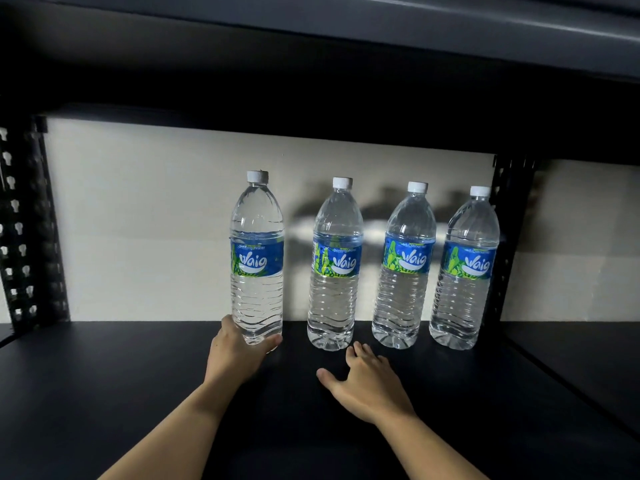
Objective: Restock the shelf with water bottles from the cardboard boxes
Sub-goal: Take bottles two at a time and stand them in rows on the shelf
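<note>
At frame left the shelf (104,375) has room to fill. Centre-left, the left hand (239,355) grips the base of a fourth bottle (257,258), long axis vertical, cap up, seemingly just touching down. Three standing bottles (403,268) follow rightward. Below them the right hand (367,386) hovers spread, holding nothing.
</note>
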A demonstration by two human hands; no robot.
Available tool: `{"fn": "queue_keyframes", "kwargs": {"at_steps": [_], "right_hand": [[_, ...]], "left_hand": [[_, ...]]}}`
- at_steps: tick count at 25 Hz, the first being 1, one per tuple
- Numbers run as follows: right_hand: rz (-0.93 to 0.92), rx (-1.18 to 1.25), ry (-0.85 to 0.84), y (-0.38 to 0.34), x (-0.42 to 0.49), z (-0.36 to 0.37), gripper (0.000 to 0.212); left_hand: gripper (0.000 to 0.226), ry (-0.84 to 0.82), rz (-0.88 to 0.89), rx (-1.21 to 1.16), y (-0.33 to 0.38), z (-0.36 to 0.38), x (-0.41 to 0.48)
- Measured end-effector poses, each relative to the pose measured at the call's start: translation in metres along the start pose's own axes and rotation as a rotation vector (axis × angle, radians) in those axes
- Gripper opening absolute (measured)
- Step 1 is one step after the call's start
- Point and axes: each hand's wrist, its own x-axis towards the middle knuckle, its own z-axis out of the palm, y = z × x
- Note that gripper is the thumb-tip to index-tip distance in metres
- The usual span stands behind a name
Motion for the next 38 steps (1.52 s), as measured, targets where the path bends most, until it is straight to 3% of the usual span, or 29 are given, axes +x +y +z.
{"fn": "queue_keyframes", "kwargs": {"at_steps": [5,10,22,38], "right_hand": [[0.002,0.007,0.012,0.000,0.000,0.001,0.091],[0.004,0.011,0.021,0.000,0.000,0.000,0.090],[0.008,0.028,0.037,-0.003,-0.004,-0.004,0.088],[0.021,0.026,0.002,-0.009,-0.015,-0.015,0.086]], "left_hand": [[0.077,0.000,-0.009,0.097,0.002,0.006,-0.005],[0.078,0.049,0.047,0.016,-0.001,0.001,-0.003],[0.070,-0.001,0.059,0.068,-0.001,0.004,-0.006],[0.078,-0.036,0.041,0.090,-0.005,0.005,0.000]]}}
